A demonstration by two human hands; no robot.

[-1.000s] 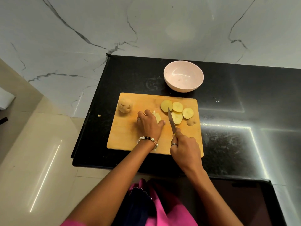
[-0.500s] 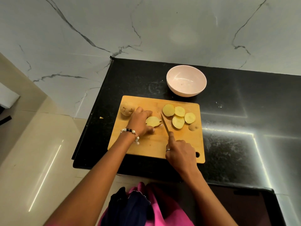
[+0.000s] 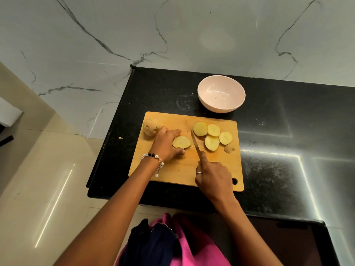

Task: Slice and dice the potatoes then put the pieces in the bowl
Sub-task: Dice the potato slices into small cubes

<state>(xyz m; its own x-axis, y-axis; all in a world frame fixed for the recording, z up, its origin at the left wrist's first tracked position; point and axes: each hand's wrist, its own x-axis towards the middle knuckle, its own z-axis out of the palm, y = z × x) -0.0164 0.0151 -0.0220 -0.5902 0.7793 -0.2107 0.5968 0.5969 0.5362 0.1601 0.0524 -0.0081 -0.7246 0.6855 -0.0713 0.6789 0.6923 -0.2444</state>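
Gripping a knife [image 3: 195,144], the right hand [image 3: 213,179] rests on the wooden cutting board [image 3: 178,173]; beyond, the left hand [image 3: 165,144] curls around a half potato [image 3: 181,142], slices [image 3: 211,136] lying right, a whole potato [image 3: 150,127] left, the pink bowl [image 3: 221,104] farther on the tabletop [image 3: 278,131].

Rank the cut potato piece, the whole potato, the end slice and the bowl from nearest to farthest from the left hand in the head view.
From the left hand:
1. Pale yellow cut potato piece, held in its fingers.
2. Brown whole potato, touching its far-left side.
3. Brown-skinned end slice, on the wooden board's right.
4. Round pink bowl, beyond the board.
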